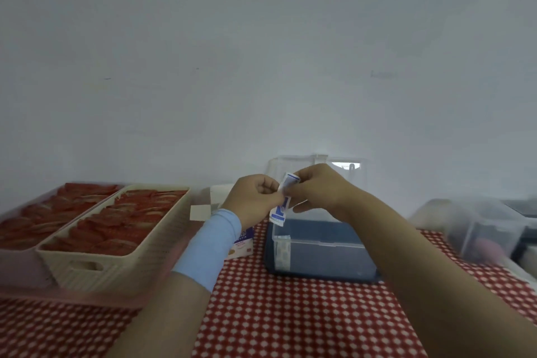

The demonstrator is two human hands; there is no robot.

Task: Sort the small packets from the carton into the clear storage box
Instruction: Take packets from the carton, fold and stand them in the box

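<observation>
A strip of small white-and-blue packets [281, 206] hangs in the air above the clear storage box [316, 244]. My left hand [255, 197] and my right hand [316, 189] both pinch it near its top, fingers curled. The box has a dark blue base and its clear lid [305, 161] stands raised behind it. One packet [282, 253] leans inside against the box's left wall. The white carton [241, 244] stands just left of the box, with open flaps [203, 209] behind my left wrist, which hides most of it.
A cream basket [87, 267] and a pink tray [26, 270], both filled with red packets, stand on the left. Blurred clear containers [479, 229] sit at the right. A red-and-white patterned cloth [290, 314] covers the table. A plain wall rises behind.
</observation>
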